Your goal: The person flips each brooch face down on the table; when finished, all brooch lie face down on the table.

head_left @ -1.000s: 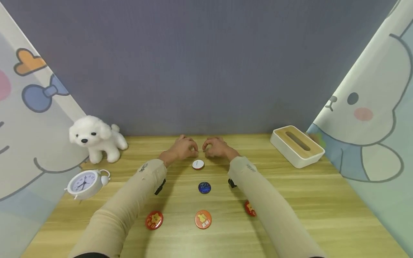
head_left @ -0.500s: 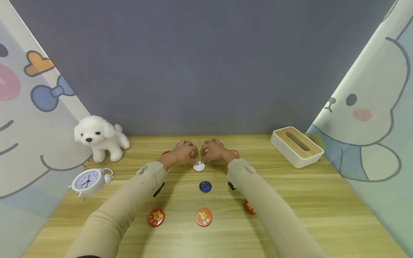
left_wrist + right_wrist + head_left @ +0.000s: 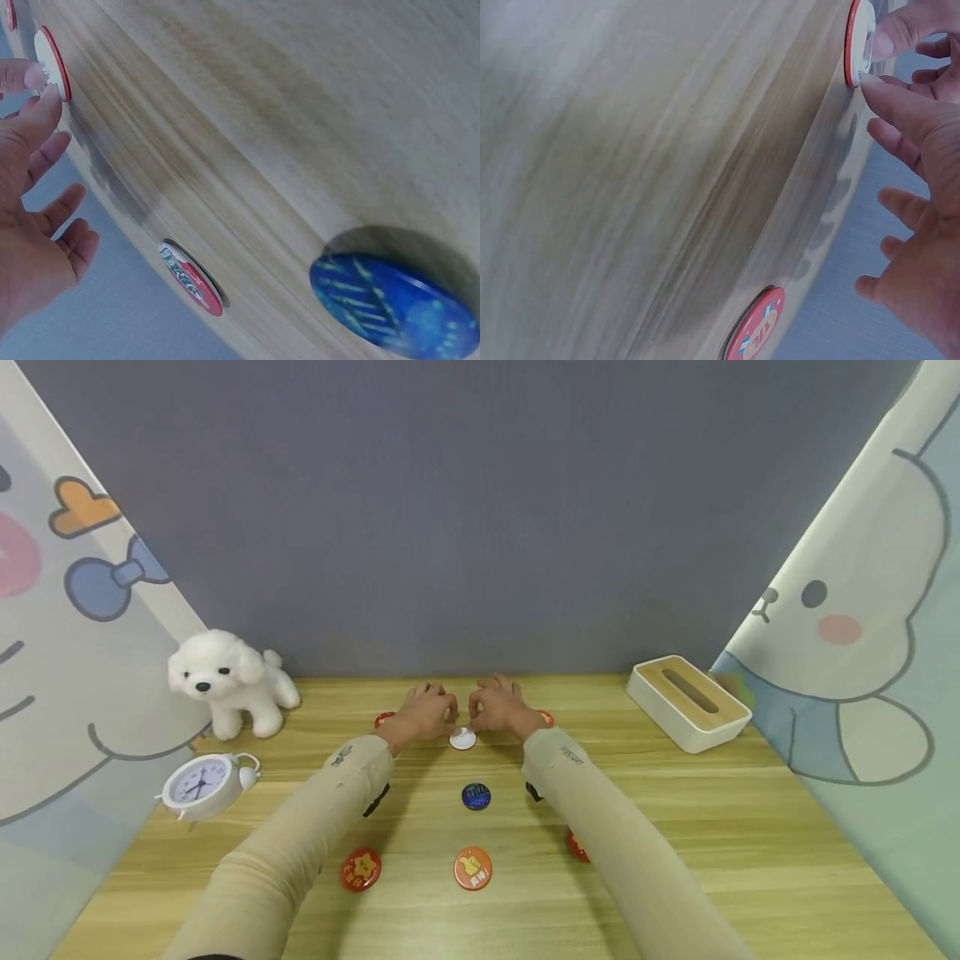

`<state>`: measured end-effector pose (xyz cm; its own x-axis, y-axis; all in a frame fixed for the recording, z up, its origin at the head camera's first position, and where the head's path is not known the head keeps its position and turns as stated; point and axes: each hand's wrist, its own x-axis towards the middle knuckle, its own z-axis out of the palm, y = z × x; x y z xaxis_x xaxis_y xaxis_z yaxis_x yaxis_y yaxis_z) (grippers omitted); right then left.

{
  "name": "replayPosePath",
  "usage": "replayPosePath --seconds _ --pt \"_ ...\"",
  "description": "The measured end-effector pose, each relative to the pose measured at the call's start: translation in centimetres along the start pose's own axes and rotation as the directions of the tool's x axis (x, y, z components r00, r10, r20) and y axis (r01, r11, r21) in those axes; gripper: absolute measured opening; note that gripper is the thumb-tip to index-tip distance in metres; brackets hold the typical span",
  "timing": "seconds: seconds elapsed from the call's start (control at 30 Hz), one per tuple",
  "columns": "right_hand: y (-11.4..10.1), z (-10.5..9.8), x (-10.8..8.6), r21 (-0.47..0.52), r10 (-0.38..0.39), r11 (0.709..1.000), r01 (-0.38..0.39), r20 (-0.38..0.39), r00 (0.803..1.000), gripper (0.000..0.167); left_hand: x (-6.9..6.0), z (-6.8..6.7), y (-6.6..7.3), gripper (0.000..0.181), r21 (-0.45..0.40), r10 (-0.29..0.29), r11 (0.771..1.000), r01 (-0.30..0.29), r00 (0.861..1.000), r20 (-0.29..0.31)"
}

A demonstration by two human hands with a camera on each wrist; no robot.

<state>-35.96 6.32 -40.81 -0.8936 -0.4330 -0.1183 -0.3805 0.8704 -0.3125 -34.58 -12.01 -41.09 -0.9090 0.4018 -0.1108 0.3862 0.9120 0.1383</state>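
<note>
A round pin badge (image 3: 462,742), white side up with a red rim, lies on the wooden table ahead of me. My left hand (image 3: 430,710) holds it at its far left edge, thumb and index fingertip close together on the white side (image 3: 49,56). From the right, my right hand (image 3: 497,707) bends thumb and index finger onto the same badge (image 3: 853,45); a small clear piece shows by the thumb. The other fingers of both hands are spread loosely. Nearer to me lies a blue badge (image 3: 476,796).
An orange badge (image 3: 473,868) and a red badge (image 3: 362,869) lie nearer. Another red one (image 3: 577,845) is partly under my right sleeve; two more (image 3: 384,718) (image 3: 546,718) sit behind the wrists. A plush dog (image 3: 232,681), alarm clock (image 3: 201,787) and tissue box (image 3: 688,703) stand at the sides.
Both hands have come from just beyond the white badge down onto it, their fingertips now at its far edge. Red badges behind the wrists have come into sight.
</note>
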Motion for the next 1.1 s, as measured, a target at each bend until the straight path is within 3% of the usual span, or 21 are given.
replayPosePath --seconds 0.33,0.53,0.67,0.87,1.1 --pt "-0.1 0.1 0.1 -0.031 0.006 0.999 -0.006 -0.002 1.0 0.016 -0.2 0.0 0.1 0.034 0.003 -0.016 1.0 0.016 1.0 -0.009" --pt "0.2 -0.1 -0.1 -0.011 -0.018 1.0 0.018 -0.004 1.0 0.022 -0.3 -0.5 -0.6 0.042 -0.06 0.021 0.998 -0.024 0.998 -0.06" --pt "0.3 -0.3 0.1 0.016 -0.039 0.999 0.04 -0.042 0.998 0.034 -0.6 -2.1 -2.4 0.046 -0.142 0.029 0.989 -0.045 0.993 -0.113" --pt "-0.7 -0.6 0.9 0.09 -0.059 0.994 0.064 -0.059 0.997 0.042 -2.5 -4.5 -6.5 0.049 -0.234 -0.044 0.972 0.015 0.992 -0.121" --pt "-3.9 0.2 2.2 0.119 -0.11 0.986 0.113 -0.028 0.994 0.044 -5.1 -3.9 -10.3 0.046 -0.34 -0.061 0.94 0.043 0.997 -0.041"
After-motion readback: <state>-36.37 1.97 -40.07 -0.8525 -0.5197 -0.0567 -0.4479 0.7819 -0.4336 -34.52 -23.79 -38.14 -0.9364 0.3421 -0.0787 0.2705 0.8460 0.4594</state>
